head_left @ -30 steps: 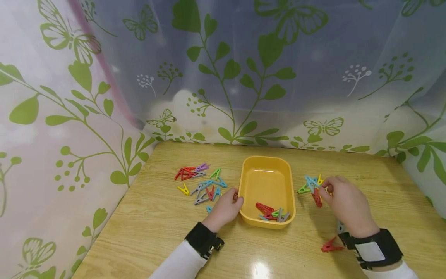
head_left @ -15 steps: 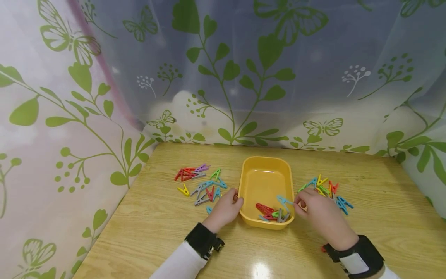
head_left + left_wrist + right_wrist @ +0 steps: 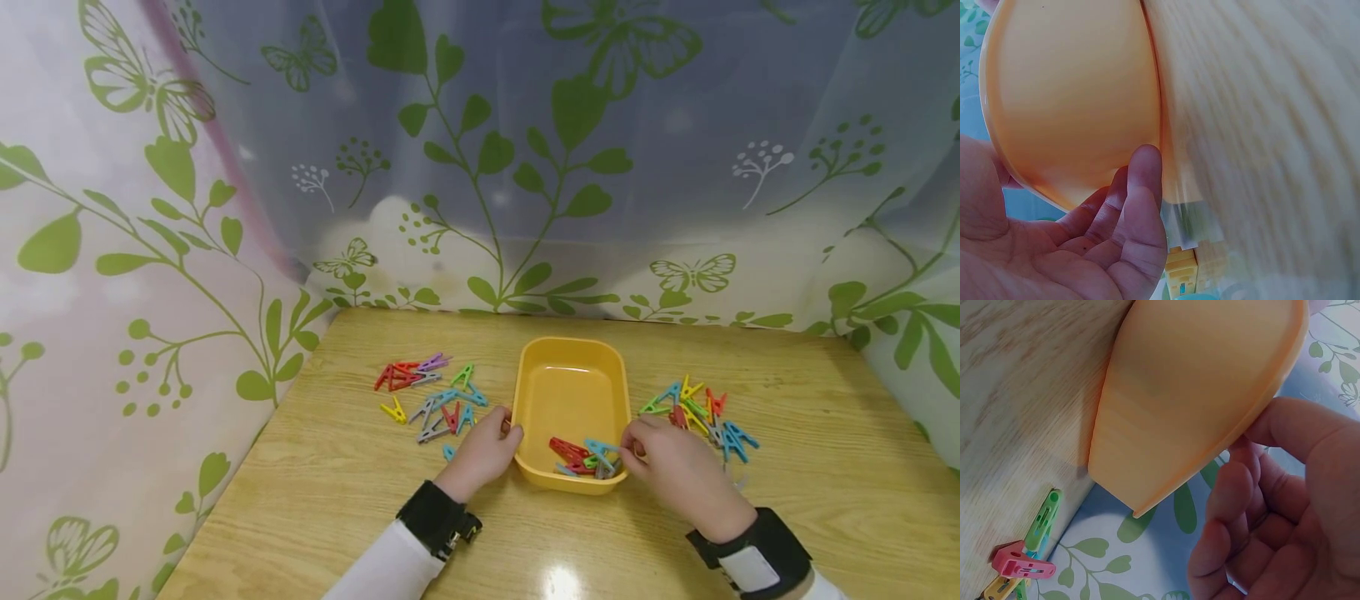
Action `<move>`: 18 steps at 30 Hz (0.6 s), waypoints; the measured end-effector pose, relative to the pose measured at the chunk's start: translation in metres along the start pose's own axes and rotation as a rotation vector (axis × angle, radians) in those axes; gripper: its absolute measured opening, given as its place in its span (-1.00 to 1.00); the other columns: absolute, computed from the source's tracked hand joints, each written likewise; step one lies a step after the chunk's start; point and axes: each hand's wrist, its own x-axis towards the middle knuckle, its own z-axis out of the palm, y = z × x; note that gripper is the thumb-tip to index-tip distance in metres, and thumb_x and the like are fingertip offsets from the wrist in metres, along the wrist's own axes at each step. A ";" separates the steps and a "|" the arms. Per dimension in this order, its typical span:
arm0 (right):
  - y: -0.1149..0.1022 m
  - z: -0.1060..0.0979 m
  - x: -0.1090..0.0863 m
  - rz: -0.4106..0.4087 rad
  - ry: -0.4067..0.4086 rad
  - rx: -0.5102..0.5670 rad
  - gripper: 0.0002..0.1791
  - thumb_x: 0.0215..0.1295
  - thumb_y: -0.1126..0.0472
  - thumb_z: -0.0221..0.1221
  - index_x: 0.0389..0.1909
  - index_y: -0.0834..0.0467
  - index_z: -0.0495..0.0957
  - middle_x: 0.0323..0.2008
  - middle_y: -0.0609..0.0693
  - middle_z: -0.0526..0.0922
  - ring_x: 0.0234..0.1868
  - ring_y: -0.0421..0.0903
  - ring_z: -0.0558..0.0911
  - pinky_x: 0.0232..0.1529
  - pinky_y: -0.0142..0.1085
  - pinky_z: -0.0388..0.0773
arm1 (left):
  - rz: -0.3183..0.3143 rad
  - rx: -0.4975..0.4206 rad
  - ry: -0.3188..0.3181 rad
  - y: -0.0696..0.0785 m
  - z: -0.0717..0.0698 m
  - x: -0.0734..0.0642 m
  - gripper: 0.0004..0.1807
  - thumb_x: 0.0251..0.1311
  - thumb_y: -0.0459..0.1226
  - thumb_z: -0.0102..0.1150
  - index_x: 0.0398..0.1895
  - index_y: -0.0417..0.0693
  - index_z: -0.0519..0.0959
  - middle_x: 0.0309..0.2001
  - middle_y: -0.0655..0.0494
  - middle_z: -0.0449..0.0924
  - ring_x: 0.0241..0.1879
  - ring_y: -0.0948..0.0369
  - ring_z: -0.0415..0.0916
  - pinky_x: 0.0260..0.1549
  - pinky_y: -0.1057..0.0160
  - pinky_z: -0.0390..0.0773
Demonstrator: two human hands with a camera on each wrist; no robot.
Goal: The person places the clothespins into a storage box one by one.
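Observation:
My left hand (image 3: 480, 454) grips the left rim of a yellow plastic bin (image 3: 573, 392); in the left wrist view its fingers (image 3: 1144, 181) lie along the outer wall. My right hand (image 3: 678, 467) is at the bin's right rim, pinching one end of a light blue clothespin (image 3: 597, 447) that reaches inside. In the right wrist view, the bin wall hides this clothespin from sight. Red clothespins (image 3: 567, 451), along with green and grey ones, lie in the bin's near end, below the blue one.
Left of the bin lies a loose spread of mixed clothespins (image 3: 446, 404). Another cluster of coloured clothespins (image 3: 693, 404) is on the right, beyond my right hand. The wooden table (image 3: 300, 500) ends at a patterned curtain (image 3: 480, 208) behind.
My right hand picked the light blue clothespin from the right cluster and carried it left over the bin rim, then lower. The left hand stayed on the rim.

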 end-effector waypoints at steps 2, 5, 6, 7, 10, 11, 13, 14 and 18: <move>0.000 0.000 0.000 0.003 -0.004 0.000 -0.85 0.18 0.23 0.44 -0.44 0.04 0.63 -0.50 -0.22 0.46 -0.54 -0.34 0.34 -0.53 -0.45 0.31 | -0.002 0.002 -0.001 -0.001 0.000 0.000 -0.75 0.47 -0.20 0.02 0.00 -0.21 0.49 -0.29 0.04 0.45 -0.33 0.17 0.41 -0.36 0.24 0.40; 0.000 0.000 0.001 0.011 -0.015 -0.001 -0.87 0.19 0.21 0.43 -0.43 0.05 0.64 -0.50 -0.21 0.47 -0.53 -0.34 0.35 -0.53 -0.44 0.32 | -0.005 0.005 0.001 -0.001 0.000 0.001 -0.75 0.48 -0.19 0.01 0.01 -0.20 0.49 -0.29 0.04 0.45 -0.32 0.17 0.41 -0.36 0.24 0.40; 0.000 0.001 0.002 0.011 -0.017 -0.001 -0.87 0.19 0.21 0.43 -0.43 0.05 0.65 -0.50 -0.22 0.47 -0.53 -0.33 0.35 -0.52 -0.44 0.32 | -0.008 0.004 0.000 -0.002 0.000 0.000 -0.74 0.48 -0.19 0.01 0.01 -0.20 0.49 -0.28 0.04 0.45 -0.32 0.17 0.41 -0.36 0.24 0.40; 0.000 0.001 0.002 0.011 -0.019 -0.001 -0.88 0.20 0.21 0.43 -0.43 0.05 0.65 -0.50 -0.22 0.48 -0.52 -0.33 0.36 -0.52 -0.44 0.33 | -0.008 0.005 0.000 -0.002 0.001 0.001 -0.74 0.48 -0.19 0.01 0.01 -0.20 0.49 -0.28 0.04 0.45 -0.32 0.17 0.41 -0.36 0.24 0.40; 0.000 0.001 0.002 0.013 -0.021 0.002 -0.88 0.21 0.20 0.43 -0.43 0.04 0.66 -0.50 -0.22 0.49 -0.51 -0.33 0.38 -0.50 -0.43 0.35 | -0.007 0.003 0.001 -0.002 0.001 0.001 -0.73 0.48 -0.19 0.02 0.02 -0.21 0.49 -0.27 0.03 0.45 -0.31 0.17 0.41 -0.35 0.24 0.40; 0.000 0.001 0.002 0.012 -0.019 0.003 -0.88 0.21 0.20 0.43 -0.43 0.04 0.66 -0.51 -0.23 0.49 -0.51 -0.34 0.38 -0.50 -0.43 0.35 | -0.007 0.002 0.000 -0.002 0.001 0.001 -0.73 0.48 -0.19 0.02 0.02 -0.21 0.49 -0.27 0.03 0.46 -0.31 0.16 0.41 -0.35 0.24 0.40; 0.000 0.001 0.002 0.016 -0.019 0.006 -0.87 0.21 0.20 0.44 -0.43 0.03 0.66 -0.51 -0.23 0.49 -0.50 -0.33 0.38 -0.50 -0.43 0.35 | -0.005 0.002 0.000 -0.002 0.001 0.001 -0.73 0.47 -0.19 0.02 0.02 -0.22 0.49 -0.27 0.03 0.45 -0.31 0.16 0.41 -0.35 0.23 0.40; 0.000 0.001 0.002 0.018 -0.021 0.008 -0.87 0.21 0.20 0.44 -0.43 0.03 0.66 -0.51 -0.23 0.49 -0.50 -0.33 0.38 -0.50 -0.43 0.35 | -0.005 0.001 -0.001 -0.002 0.001 0.001 -0.73 0.47 -0.19 0.02 0.02 -0.21 0.49 -0.28 0.03 0.45 -0.31 0.16 0.41 -0.35 0.23 0.40; 0.000 0.000 0.002 0.029 -0.029 0.019 -0.88 0.23 0.19 0.43 -0.42 0.03 0.66 -0.51 -0.23 0.49 -0.52 -0.33 0.36 -0.52 -0.43 0.32 | -0.007 -0.001 -0.003 -0.002 0.001 0.001 -0.75 0.48 -0.20 0.00 0.01 -0.20 0.49 -0.29 0.04 0.45 -0.32 0.17 0.41 -0.36 0.24 0.40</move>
